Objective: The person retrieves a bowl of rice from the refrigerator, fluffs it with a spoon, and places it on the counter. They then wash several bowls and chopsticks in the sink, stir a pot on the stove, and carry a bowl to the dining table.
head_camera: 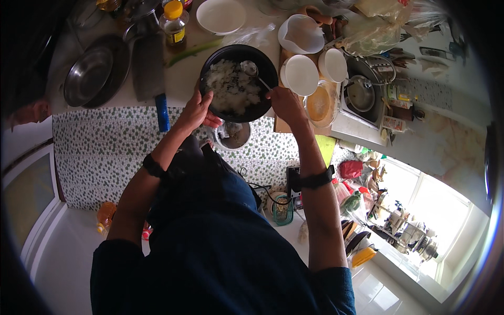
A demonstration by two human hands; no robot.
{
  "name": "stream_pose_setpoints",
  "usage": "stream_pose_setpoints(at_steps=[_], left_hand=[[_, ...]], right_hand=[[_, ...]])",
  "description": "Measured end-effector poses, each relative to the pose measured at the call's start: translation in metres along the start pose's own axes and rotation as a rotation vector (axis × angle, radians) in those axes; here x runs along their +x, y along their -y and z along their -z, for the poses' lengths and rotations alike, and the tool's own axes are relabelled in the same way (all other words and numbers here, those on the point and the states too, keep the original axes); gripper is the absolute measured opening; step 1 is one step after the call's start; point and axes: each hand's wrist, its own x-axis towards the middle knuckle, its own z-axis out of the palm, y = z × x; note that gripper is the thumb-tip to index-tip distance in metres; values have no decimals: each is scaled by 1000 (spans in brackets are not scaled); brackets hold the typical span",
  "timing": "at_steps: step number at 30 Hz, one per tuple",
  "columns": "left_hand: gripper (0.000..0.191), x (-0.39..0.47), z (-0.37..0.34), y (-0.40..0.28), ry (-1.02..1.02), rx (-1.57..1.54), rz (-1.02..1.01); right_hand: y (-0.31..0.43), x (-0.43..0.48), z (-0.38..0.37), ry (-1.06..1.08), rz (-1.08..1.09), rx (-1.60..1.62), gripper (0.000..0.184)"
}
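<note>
My left hand (200, 111) grips the left rim of a dark round pot (267, 106), its thumb at the edge and fingers underneath. White cooked rice (232, 88) lies spread and clumped inside. My right hand (286, 103) is shut on the handle of a metal spoon (249, 68), whose bowl, with some white rice on it, is over the upper right part of the pot. Just right of the pot stand white bowls (301, 75) and a glass dish (321, 104) with orange-brown contents.
A cleaver (148, 67) with a blue handle overhangs the counter edge. Metal pans (88, 76), a yellow-capped jar (174, 23), a green onion stalk (195, 51) and a white plate (221, 16) surround the pot. A sink (364, 106) is at right; a bin (233, 147) stands below.
</note>
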Motion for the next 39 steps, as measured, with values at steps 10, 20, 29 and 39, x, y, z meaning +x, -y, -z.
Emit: stream_pose_setpoints(at_steps=[10,20,29,39], left_hand=[[58,-7,-28,10,-76,-269,-110],[57,-3,-30,11,-109,-265,-92],[59,-5,-30,12,-123,-220,-98],[70,-17,-14,0,-112,-45,-41]], right_hand=[[3,26,-41,-151,72,177,43],[20,39,-59,-70,46,411,40],[44,35,-63,-46,109,30,39],[27,-3,32,22,334,-183,29]])
